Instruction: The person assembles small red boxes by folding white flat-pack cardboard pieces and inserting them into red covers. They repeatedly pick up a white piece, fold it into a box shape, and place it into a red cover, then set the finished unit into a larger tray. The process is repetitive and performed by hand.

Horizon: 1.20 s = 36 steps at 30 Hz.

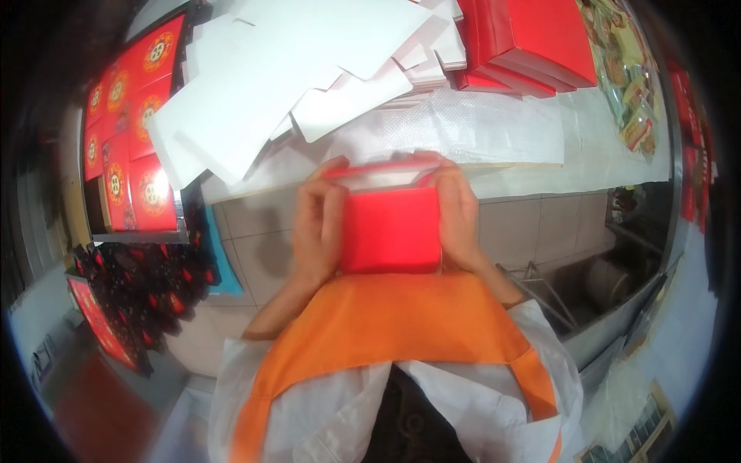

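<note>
Between my two hands, close to my orange apron (394, 320), is a red cardboard box (392, 231). Its far end gapes, and a pale inside shows between the red panel and a narrow red flap. My left hand (320, 224) wraps the box's left side, thumb near the opening. On the right side my right hand (459, 212) grips it the same way, its fingertips at the far flap. Beyond the box, flat white cardboard blanks (270, 69) lie in a loose pile on the table.
Red boxes (532, 42) are stacked at the back right of the sheet-covered table (502, 139). Wrapped packets (629, 85) lie along the far right. Printed red boxes (150, 112) fill a tray at left, above dark red-and-black packages (154, 285). A metal frame (548, 297) stands low at right.
</note>
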Each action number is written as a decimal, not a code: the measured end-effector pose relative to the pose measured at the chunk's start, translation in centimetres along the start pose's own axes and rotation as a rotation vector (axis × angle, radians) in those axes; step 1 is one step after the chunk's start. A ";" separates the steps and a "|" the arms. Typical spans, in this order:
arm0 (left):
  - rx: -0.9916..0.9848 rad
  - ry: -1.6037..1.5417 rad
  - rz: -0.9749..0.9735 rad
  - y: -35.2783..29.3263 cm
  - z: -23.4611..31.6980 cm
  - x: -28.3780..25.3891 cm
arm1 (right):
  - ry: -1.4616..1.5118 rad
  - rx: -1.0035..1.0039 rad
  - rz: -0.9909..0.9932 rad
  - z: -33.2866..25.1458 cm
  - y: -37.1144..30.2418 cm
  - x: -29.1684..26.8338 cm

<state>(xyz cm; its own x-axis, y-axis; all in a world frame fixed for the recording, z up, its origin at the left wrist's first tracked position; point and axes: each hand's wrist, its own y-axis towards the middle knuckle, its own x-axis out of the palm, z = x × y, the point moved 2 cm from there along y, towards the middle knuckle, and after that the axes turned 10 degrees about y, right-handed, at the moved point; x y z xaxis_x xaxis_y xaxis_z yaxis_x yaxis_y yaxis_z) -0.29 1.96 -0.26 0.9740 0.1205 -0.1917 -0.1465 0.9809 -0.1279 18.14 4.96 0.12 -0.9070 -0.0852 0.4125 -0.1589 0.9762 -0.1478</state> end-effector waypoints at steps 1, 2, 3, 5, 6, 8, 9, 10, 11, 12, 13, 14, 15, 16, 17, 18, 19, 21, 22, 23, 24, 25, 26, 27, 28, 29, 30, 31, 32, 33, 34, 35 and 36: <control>0.048 -0.118 0.082 0.1 0.5 0.6 | 0.075 -0.011 0.030 0.0 -0.1 0.2; 0.096 -0.236 0.165 0.2 1.0 0.7 | 0.150 -0.021 0.060 0.1 -0.2 0.4; 0.080 -0.201 0.143 0.3 1.4 0.7 | 0.188 -0.021 0.083 0.1 -0.3 0.6; 0.048 -0.132 0.099 0.6 2.4 0.6 | 0.265 -0.021 0.131 -0.2 -0.4 1.1; 0.006 -0.128 0.087 0.8 2.8 0.5 | 0.267 -0.030 0.126 -0.5 -0.2 1.3; -0.080 -0.120 0.062 1.2 3.6 0.3 | 0.270 -0.047 0.115 -1.2 0.1 1.8; -0.090 -0.069 0.032 1.3 3.9 0.3 | 0.211 0.001 0.112 -1.6 0.2 1.9; -0.101 -0.018 0.002 1.4 4.2 0.3 | 0.152 0.049 0.108 -2.1 0.4 1.9; -0.111 0.033 -0.027 1.5 4.3 0.3 | 0.093 0.098 0.104 -2.3 0.5 1.8; -0.083 0.059 -0.029 1.5 4.3 0.4 | 0.116 0.094 0.098 -2.2 0.6 1.7; -0.055 0.084 -0.030 1.6 4.3 0.4 | 0.140 0.090 0.091 -2.0 0.6 1.6; -0.026 0.110 -0.031 1.6 4.3 0.4 | 0.164 0.087 0.083 -1.8 0.6 1.5; -0.004 0.114 -0.024 1.6 4.0 0.4 | 0.163 0.082 0.078 -1.6 0.7 1.4; 0.019 0.118 -0.015 1.5 3.6 0.4 | 0.162 0.078 0.072 -1.5 0.7 1.3; 0.041 0.123 -0.007 1.5 3.3 0.4 | 0.160 0.073 0.065 -1.3 0.7 1.3; 0.049 0.132 0.003 1.4 3.2 0.4 | 0.154 0.067 0.064 -1.1 0.6 1.2; 0.057 0.141 0.014 1.3 3.1 0.4 | 0.147 0.061 0.063 -1.0 0.6 1.0; 0.070 0.143 0.031 1.1 2.9 0.4 | 0.149 0.066 0.076 -0.9 0.4 1.0; 0.075 0.137 0.037 1.0 2.6 0.3 | 0.158 0.078 0.091 -1.0 0.3 1.2; 0.080 0.131 0.043 0.9 2.4 0.2 | 0.167 0.089 0.105 -1.1 0.2 1.3; 0.095 0.127 0.051 0.7 2.1 0.2 | 0.148 0.072 0.092 -1.1 0.1 1.3; 0.111 0.123 0.059 0.6 1.8 0.1 | 0.130 0.053 0.079 -1.2 0.0 1.3; 0.127 0.118 0.065 0.5 1.6 0.0 | 0.111 0.034 0.067 -1.2 -0.2 1.3; 0.117 0.115 0.070 0.5 1.4 0.0 | 0.113 0.045 0.085 -1.3 -0.2 1.3; 0.109 0.112 0.072 0.5 1.2 0.0 | 0.115 0.053 0.104 -1.4 -0.2 1.4; 0.103 0.108 0.072 0.4 1.3 -0.1 | 0.117 0.059 0.125 -1.5 -0.4 1.6; 0.051 0.191 0.024 0.5 2.0 0.0 | 0.067 0.103 0.134 -1.6 -0.6 1.6; 0.021 0.268 -0.026 0.7 3.7 0.0 | 0.011 0.128 0.148 -2.1 -0.7 1.6; 0.013 0.342 -0.076 1.2 5.0 0.2 | -0.048 0.134 0.166 -2.7 -0.5 1.4; 0.275 0.600 -0.231 2.0 6.2 -0.3 | -0.191 0.055 0.110 -3.6 -0.7 1.4; 0.228 0.664 -0.443 2.4 7.5 -0.7 | -0.038 -0.102 -0.103 -3.0 -0.3 1.3; 0.199 0.718 -0.661 2.8 8.9 -0.9 | -0.042 -0.242 -0.350 -3.4 -0.2 0.8; 0.047 0.698 -0.831 3.2 9.4 -1.1 | 0.000 -0.246 -0.499 -5.6 0.2 1.2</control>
<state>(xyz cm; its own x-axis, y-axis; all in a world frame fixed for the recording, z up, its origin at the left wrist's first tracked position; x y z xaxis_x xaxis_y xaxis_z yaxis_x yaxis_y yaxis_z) -0.23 6.45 8.72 0.4505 -0.6827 -0.5753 0.5345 0.7224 -0.4387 19.20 6.18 5.57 -0.7449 -0.5495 0.3784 -0.4736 0.8350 0.2801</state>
